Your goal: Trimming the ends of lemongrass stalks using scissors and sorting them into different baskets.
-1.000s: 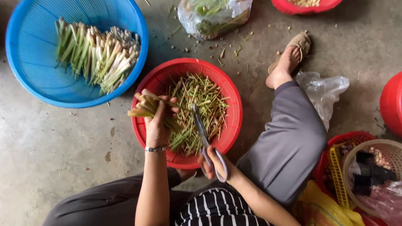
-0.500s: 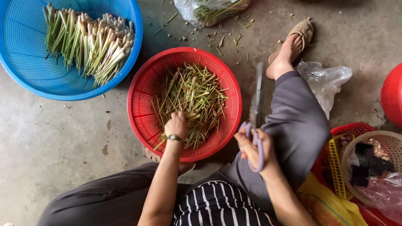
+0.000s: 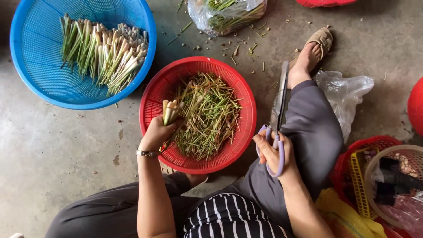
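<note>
Concrete floor; left hand grips lemongrass stalks over red basket.

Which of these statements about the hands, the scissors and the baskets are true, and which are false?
1. The left hand grips a small bundle of stalks. True.
2. The right hand holds a knife. False: it holds scissors with pale purple handles.
3. The red basket holds cut green trimmings. True.
4. The blue basket is empty. False: trimmed stalks lie in it.
5. The scissors' blades are cutting the bundle. False: they are apart from it, over the knee.
</note>
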